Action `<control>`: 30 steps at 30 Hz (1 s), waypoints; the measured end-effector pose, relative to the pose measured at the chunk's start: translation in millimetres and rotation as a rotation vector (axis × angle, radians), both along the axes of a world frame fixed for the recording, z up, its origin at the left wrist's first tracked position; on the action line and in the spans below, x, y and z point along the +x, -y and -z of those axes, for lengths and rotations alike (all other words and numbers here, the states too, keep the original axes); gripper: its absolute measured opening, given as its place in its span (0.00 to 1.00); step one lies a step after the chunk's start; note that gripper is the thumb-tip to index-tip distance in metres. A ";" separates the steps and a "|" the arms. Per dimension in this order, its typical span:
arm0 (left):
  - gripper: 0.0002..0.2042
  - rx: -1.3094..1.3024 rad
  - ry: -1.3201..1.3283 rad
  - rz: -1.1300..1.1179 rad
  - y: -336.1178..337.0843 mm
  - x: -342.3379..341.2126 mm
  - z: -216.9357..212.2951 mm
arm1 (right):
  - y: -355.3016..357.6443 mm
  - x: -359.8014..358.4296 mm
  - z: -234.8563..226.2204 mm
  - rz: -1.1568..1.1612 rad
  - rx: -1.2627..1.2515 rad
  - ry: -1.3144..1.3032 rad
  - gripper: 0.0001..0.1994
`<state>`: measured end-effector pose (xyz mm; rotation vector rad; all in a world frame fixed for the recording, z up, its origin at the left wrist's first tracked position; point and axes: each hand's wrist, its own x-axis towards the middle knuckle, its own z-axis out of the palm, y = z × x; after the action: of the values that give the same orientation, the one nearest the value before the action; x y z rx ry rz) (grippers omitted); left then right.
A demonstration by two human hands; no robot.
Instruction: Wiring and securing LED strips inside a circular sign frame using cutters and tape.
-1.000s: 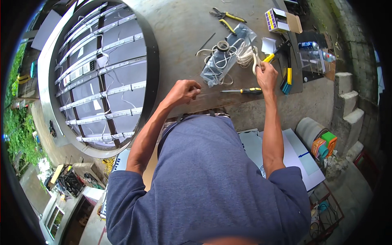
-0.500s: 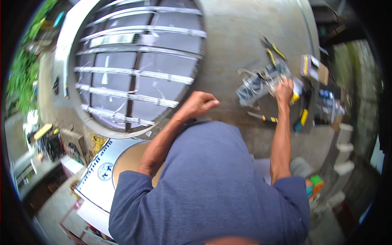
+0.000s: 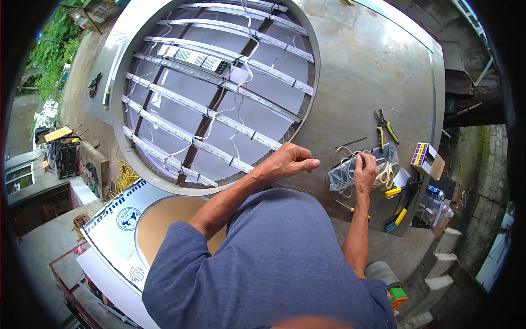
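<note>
My left hand [image 3: 292, 162] is closed, its thumb over the curled fingers, next to the lower right rim of a large round frame [image 3: 311, 93]. Whatever it may hold is too small to make out. Inside that frame run several white LED strips [image 3: 170, 98] across dark bars, with loose white wires and a perforated metal power supply [image 3: 192, 58]. My right hand [image 3: 366, 171] has its fingers pinched together over a clear plastic bag [image 3: 337, 180]. Loops of white wire [image 3: 345, 163] lie against these fingers; whether they grip it is hidden.
Yellow-and-black pliers [image 3: 386, 130] lie beyond the bag on the metal tabletop [image 3: 361, 66]. A screwdriver [image 3: 345, 206], a yellow-handled tool [image 3: 400, 216] and an opened small box [image 3: 426, 158] surround my right hand. A printed white sheet [image 3: 118, 222] with a round brown area is at the lower left.
My right hand has drawn left and nearer, from the bag's far right end to the white wire loops. My left hand stays closed beside the frame. The whole view has shifted.
</note>
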<state>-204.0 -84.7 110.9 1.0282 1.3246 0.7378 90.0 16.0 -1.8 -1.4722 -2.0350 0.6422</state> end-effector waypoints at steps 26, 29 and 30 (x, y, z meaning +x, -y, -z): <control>0.11 0.115 0.271 -0.808 -195.2 -140.7 111.7 | -130.0 101.6 19.1 0.106 0.010 0.370 0.15; 0.12 0.188 0.181 -0.919 -192.7 -154.1 115.6 | -153.2 87.0 28.6 -0.042 -0.041 0.433 0.24; 0.12 0.239 0.170 -0.919 -197.2 -153.6 122.3 | -158.5 87.3 34.1 -0.116 -0.028 0.473 0.26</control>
<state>-357.6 112.4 -11.4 0.4686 1.5681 1.6606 177.3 174.5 -35.9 -1.6491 -2.4893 0.3911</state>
